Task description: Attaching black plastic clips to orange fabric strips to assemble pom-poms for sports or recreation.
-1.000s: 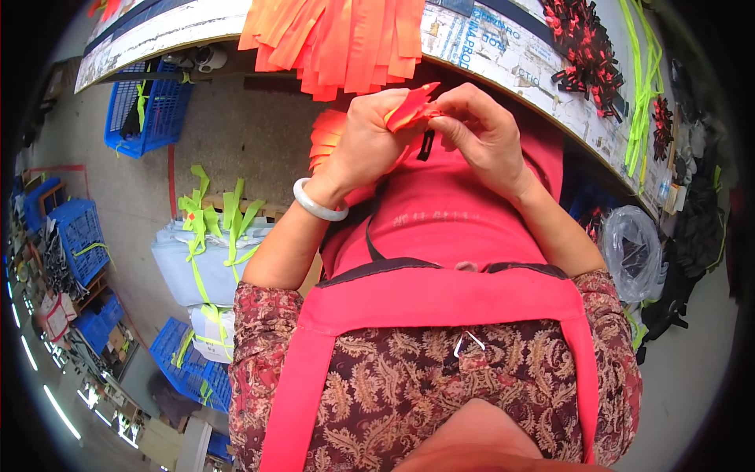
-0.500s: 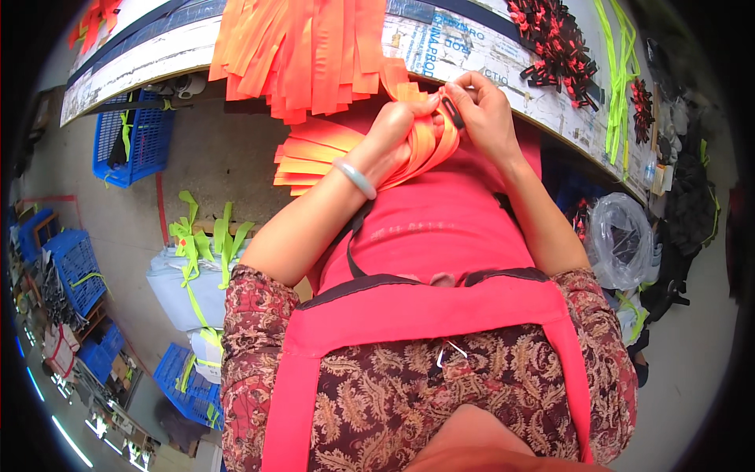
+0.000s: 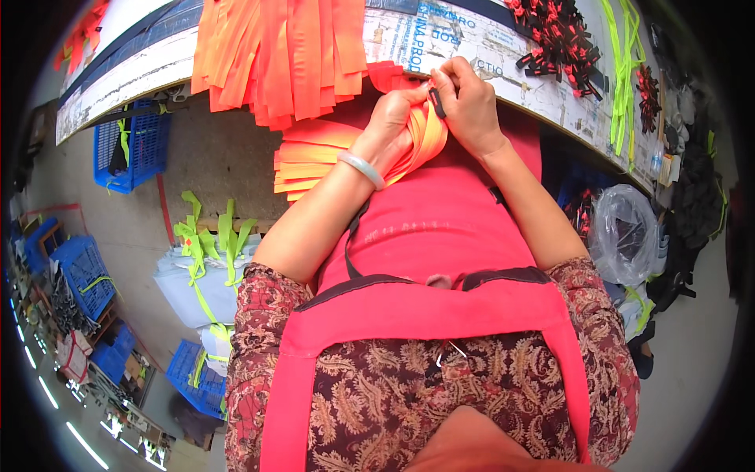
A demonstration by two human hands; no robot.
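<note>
A bundle of orange fabric strips [image 3: 311,153] is gripped in my left hand [image 3: 389,130], folded over with its loose ends fanned out to the left, below the table edge. My right hand [image 3: 470,108] is closed beside it, its thumb and fingers pinching a small black clip-like piece [image 3: 437,102] at the upper end of the strips. Both hands almost meet there, just in front of the table. What lies between the fingertips is partly hidden. A larger heap of orange strips [image 3: 283,59] hangs over the table edge, up and left of my hands.
On the table [image 3: 503,75], covered in worn printed tape, lie a pile of small black-and-red pieces [image 3: 554,51] and some neon yellow strips [image 3: 621,79]. Blue crates [image 3: 130,149] stand on the left floor, near tied pale bundles [image 3: 197,287]. A clear plastic bag [image 3: 625,236] sits right.
Both hands have shifted slightly left and up with the strips and the black piece. The grips look much the same.
</note>
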